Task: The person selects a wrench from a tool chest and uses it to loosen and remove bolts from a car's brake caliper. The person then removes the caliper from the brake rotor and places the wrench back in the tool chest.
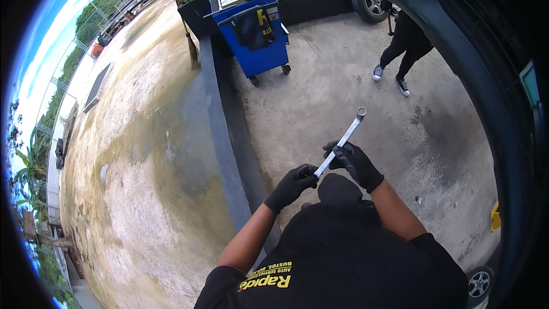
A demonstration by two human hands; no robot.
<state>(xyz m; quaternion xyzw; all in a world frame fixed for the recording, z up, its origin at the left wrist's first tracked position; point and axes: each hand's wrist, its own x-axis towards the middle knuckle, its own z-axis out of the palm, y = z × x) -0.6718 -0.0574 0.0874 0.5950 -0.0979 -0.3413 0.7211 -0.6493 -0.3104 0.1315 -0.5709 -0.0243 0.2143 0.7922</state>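
Note:
A long silver ring wrench (345, 137) slants across in front of my body, its round ringed end up and away to the right. My left hand (293, 186), in a black glove, is closed around its lower end, hiding that end. Further up the shaft my right hand (353, 163), gloved in black too, grips the wrench near its middle. The wrench's upper half and ring stick out past my right fingers, over the concrete floor.
A low dark wall (224, 143) runs along my left. Ahead stands a blue wheeled tool cart (260, 56) with a dark cloth over its handle. A person in black trousers (405, 40) stands at the far right, near a loose wheel (369, 3). A dark vehicle edge (466, 51) overhangs the right side.

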